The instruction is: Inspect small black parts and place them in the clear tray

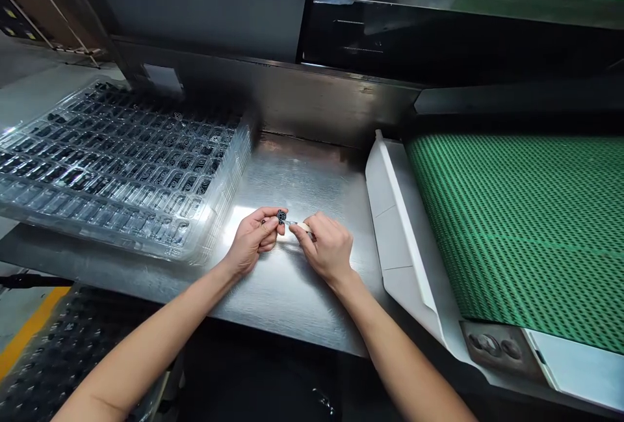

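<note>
Sitting at the far left of the brushed steel tabletop (292, 279), a stack of clear plastic blister trays (121, 162) carries rows of small dark parts in its pockets, and a second dark tray (58, 344) lies lower down by a yellow floor stripe. Just right of the stack, the left hand (253, 240) is closed narrowly, thumb and fingertips pinching a small round black plastic part (281, 216) just above the steel. Touching that part from the right comes a slim pale tool with a thin metal tip (295, 223), which the right hand (326, 250) grips like a pen, fingers curled tight around it. The step in hand looks like fine work on the part's face, picking or trimming; a steady left-hand pinch and a light, exact tip would be called for. Further right stand a white angled guide plate (394, 227) and a green perforated conveyor belt (526, 227), well apart from both hands.
</note>
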Action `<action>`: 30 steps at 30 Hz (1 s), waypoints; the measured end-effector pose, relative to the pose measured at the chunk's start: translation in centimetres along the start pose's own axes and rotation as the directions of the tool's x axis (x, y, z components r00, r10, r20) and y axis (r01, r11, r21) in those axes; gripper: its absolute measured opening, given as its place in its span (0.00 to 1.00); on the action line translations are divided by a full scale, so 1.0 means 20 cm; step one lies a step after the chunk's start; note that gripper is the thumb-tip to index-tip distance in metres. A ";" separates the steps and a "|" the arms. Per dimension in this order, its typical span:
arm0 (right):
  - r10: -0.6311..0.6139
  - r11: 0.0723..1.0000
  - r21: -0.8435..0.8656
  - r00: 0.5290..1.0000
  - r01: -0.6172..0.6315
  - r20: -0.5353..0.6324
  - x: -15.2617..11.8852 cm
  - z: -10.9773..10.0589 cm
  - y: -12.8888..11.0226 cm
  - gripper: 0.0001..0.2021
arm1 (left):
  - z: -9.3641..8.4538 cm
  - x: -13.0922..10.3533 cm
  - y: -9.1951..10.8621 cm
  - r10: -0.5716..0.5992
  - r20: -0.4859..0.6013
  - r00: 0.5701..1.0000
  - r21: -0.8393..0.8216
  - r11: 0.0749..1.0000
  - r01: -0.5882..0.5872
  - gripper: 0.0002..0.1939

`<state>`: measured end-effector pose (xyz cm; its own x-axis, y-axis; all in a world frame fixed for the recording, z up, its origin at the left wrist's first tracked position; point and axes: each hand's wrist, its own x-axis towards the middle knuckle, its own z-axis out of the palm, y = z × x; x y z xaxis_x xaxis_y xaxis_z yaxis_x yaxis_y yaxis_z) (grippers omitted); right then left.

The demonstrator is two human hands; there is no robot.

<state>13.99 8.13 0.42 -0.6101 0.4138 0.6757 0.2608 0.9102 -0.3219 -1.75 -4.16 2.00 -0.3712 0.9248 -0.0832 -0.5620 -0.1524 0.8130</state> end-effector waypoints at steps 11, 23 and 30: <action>0.067 0.995 0.077 0.998 -0.066 -0.006 0.00 0.00 0.01 0.29 | -0.01 0.00 0.00 -0.020 0.014 1.000 -0.014 1.000 0.020 0.22; 0.163 0.849 0.480 0.974 -0.220 0.158 0.03 0.00 -0.08 0.21 | -0.01 -0.02 -0.03 -0.043 0.094 0.995 0.158 0.987 0.028 0.29; 0.109 0.842 0.502 0.974 -0.197 0.199 0.01 -0.01 -0.07 0.18 | -0.01 -0.03 -0.04 -0.041 0.096 0.995 0.226 0.974 0.018 0.29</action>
<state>13.57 7.00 1.11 -0.7145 0.4983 0.4910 -0.0359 0.6748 -0.7371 -1.30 -4.62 1.33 -0.2753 0.9595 -0.0605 -0.3867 -0.0529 0.9207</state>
